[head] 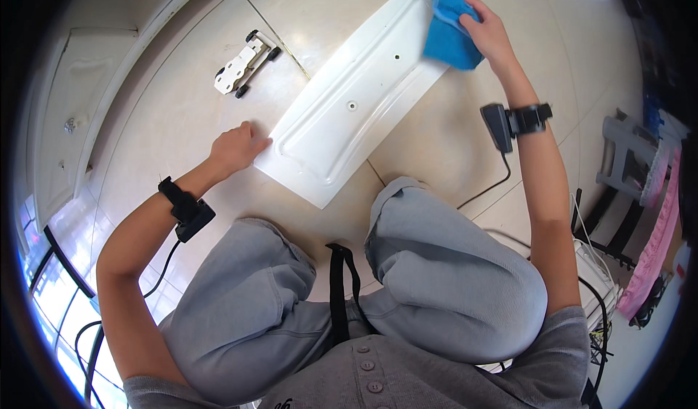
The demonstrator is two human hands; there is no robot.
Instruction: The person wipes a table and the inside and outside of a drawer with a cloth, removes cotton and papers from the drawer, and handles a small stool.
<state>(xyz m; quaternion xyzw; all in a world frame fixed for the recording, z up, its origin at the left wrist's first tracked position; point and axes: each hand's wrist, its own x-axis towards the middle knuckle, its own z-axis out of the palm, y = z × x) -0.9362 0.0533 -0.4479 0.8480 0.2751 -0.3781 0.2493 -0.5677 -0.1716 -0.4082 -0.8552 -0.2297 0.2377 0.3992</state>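
Observation:
A white curved panel (327, 128), perhaps a drawer front, lies slantwise on the tiled floor before me. Its face has a moulded border and small holes. My left hand (234, 148) steadies the panel's near left end, with the thumb side against its edge and the fingers curled. At the far right end, my right hand (485, 30) grips a blue cloth (453, 41), which drapes over the panel and hides part of that end. The cloth looks slightly blurred.
A white toy car chassis (245, 65) with black wheels stands on the floor left of the panel. A white cabinet (76, 114) with a clear knob rises at the left. At the right are a grey plastic stool (627, 152) and pink ruffled fabric (651, 245). Black cables (491, 185) trail from wrist-worn devices.

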